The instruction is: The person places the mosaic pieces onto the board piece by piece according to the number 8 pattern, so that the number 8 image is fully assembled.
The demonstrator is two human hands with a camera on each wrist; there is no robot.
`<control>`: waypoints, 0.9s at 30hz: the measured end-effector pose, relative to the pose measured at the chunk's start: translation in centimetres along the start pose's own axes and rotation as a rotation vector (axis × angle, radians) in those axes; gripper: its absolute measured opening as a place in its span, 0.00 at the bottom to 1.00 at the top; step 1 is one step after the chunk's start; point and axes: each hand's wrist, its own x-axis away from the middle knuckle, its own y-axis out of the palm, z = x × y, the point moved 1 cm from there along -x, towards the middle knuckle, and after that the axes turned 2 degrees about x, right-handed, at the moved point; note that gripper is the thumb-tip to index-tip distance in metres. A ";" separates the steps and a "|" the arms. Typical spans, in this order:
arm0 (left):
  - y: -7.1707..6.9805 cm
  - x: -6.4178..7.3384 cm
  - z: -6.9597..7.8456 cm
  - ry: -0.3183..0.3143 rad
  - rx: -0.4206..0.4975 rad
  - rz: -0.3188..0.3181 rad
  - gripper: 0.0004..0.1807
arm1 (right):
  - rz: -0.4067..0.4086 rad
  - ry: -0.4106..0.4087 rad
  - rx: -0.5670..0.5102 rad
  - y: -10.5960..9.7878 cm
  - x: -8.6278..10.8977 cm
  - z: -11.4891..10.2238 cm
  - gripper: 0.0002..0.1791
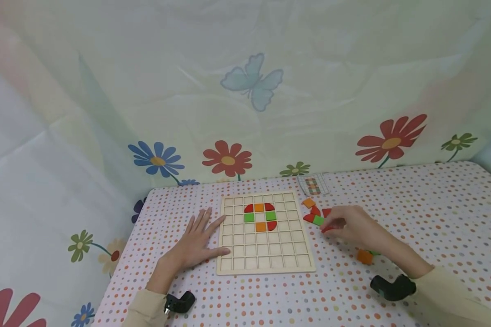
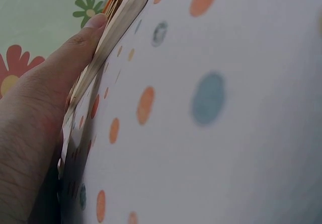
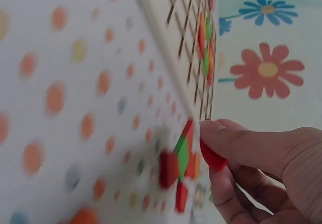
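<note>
A wooden grid board (image 1: 263, 251) lies on the dotted table. Red quarter-circles, orange squares and green squares (image 1: 249, 217) form a ring in its upper cells; the ring's lower left cell is bare. My left hand (image 1: 194, 243) rests at the board's left edge with fingers spread, the thumb (image 2: 83, 45) on the rim. To the right of the board, my right hand (image 1: 348, 222) pinches a red quarter-circle piece (image 3: 214, 156) between thumb and fingers. Below it lie loose pieces: a green one (image 1: 318, 220), an orange square (image 1: 308, 203) and several red ones, partly hidden by the hand.
A pattern card (image 1: 313, 185) with a coloured grid lies behind the loose pieces. Nearer the right forearm are another orange piece (image 1: 365, 256) and a bit of green. A flowered cloth (image 1: 331, 91) hangs behind the table. Both wrists carry black cameras (image 1: 393, 287).
</note>
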 end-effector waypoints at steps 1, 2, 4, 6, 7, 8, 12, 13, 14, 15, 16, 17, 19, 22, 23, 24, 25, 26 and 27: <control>0.1 0.0 0.0 0.000 -0.001 0.005 0.53 | -0.002 -0.012 -0.021 0.2 -0.3 -0.6 0.08; 0.1 0.0 -0.1 0.003 -0.001 0.011 0.53 | -0.009 -0.025 -0.046 0.4 -0.7 -1.1 0.08; 0.2 0.0 -0.1 0.012 0.002 0.025 0.54 | -0.031 -0.044 -0.095 0.9 -1.4 -2.2 0.09; 0.2 0.0 -0.2 0.013 -0.006 0.025 0.54 | -0.058 -0.052 -0.137 1.6 -2.1 -3.3 0.09; 0.2 0.0 -0.1 0.008 -0.012 0.018 0.54 | -0.067 -0.070 -0.154 1.9 -2.5 -3.8 0.09; 0.2 -0.1 -0.1 0.005 -0.017 0.012 0.54 | -0.074 -0.083 -0.166 2.3 -3.0 -4.2 0.09; 0.1 -0.2 0.0 -0.016 -0.037 -0.022 0.54 | -0.085 -0.168 -0.194 3.7 -4.9 -5.5 0.08; 0.1 -0.3 0.0 -0.013 -0.038 -0.019 0.54 | -0.083 -0.196 -0.196 4.1 -5.4 -5.8 0.07; 0.1 -0.3 0.0 -0.011 -0.038 -0.017 0.53 | -0.082 -0.216 -0.199 4.4 -6.0 -6.0 0.07; 0.1 -0.3 0.0 -0.013 -0.040 -0.019 0.53 | -0.082 -0.235 -0.204 4.8 -6.5 -6.2 0.07; 0.1 -0.4 0.0 -0.017 -0.047 -0.025 0.53 | -0.085 -0.246 -0.214 5.1 -7.0 -6.4 0.08; 0.0 -0.3 0.0 -0.017 -0.048 -0.026 0.53 | -0.088 -0.256 -0.215 5.5 -7.5 -6.6 0.07; -0.1 -0.3 0.0 -0.017 -0.042 -0.025 0.53 | -0.101 -0.268 -0.220 6.2 -8.4 -7.0 0.07; -0.2 -0.2 0.1 -0.023 -0.037 -0.037 0.54 | -0.125 -0.274 -0.237 7.2 -9.4 -7.5 0.07; -0.2 -0.2 0.1 -0.024 -0.035 -0.037 0.54 | -0.128 -0.279 -0.238 7.5 -9.7 -7.6 0.07; -0.2 -0.2 0.1 -0.026 -0.035 -0.037 0.54 | -0.131 -0.280 -0.246 7.8 -9.9 -7.7 0.07; -0.2 -0.2 0.1 -0.028 -0.035 -0.037 0.53 | -0.137 -0.277 -0.255 8.0 -10.0 -7.8 0.07; -0.2 -0.2 0.1 -0.030 -0.034 -0.038 0.53 | -0.142 -0.274 -0.261 8.3 -10.2 -7.9 0.07; -0.2 -0.2 0.1 -0.033 -0.034 -0.038 0.54 | -0.146 -0.271 -0.266 8.5 -10.2 -7.9 0.07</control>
